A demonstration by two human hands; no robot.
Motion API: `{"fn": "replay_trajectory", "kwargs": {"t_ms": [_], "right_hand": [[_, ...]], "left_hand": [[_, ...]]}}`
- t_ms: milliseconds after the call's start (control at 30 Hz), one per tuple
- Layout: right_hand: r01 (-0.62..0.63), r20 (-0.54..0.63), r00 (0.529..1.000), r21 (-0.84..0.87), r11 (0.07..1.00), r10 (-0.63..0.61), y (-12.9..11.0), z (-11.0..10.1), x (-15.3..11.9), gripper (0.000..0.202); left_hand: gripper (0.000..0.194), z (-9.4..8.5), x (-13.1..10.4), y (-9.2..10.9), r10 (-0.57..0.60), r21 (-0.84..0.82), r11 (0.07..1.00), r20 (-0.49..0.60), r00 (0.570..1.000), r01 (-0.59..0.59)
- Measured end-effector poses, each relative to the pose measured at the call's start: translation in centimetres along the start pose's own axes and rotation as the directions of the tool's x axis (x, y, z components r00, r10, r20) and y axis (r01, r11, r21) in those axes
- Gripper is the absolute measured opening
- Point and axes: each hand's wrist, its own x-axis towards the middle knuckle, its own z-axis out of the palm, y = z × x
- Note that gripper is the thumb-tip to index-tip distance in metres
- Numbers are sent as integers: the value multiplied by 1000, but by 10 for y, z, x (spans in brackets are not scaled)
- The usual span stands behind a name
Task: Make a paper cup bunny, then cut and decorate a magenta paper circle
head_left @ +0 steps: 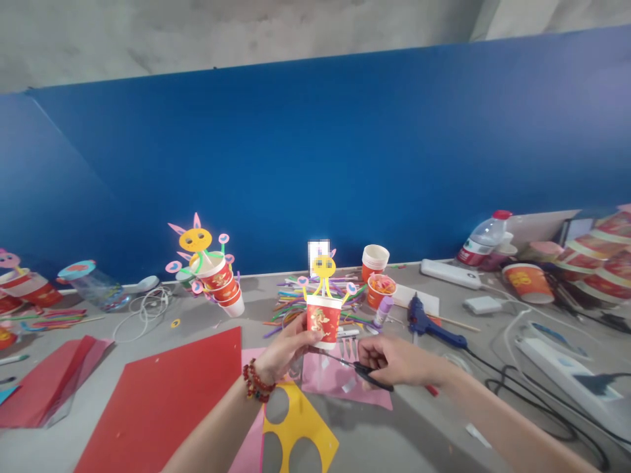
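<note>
My left hand (294, 345), with a beaded bracelet on its wrist, grips a red paper cup (324, 322) held upright. From the cup rise yellow stems with a yellow paper face (324, 266) and two round paper pieces at the sides. My right hand (382, 358) is closed around the black handles of a pair of scissors (367, 373). The blades point left, just beneath the cup's base; whether they touch it I cannot tell. Below the scissors lies a pink sheet (345, 387), beside a yellow sheet with round holes (308, 420).
Colored pipe cleaners (290, 303) lie behind the cup. A stack of decorated cups (217, 279) stands left, above a red sheet (167, 394). To the right are a blue glue gun (434, 327), a purple glue stick (383, 311), a bottle (484, 242), a power strip (576, 374) and cables.
</note>
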Motion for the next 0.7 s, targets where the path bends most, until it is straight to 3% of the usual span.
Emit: {"fn": "replay_trajectory", "kwargs": {"t_ms": [700], "right_hand": [[0,32,999,-6,1000,0,4,-3,9,15]], "left_hand": [[45,0,-1,1,-46,23,999,-19,999,47]]}}
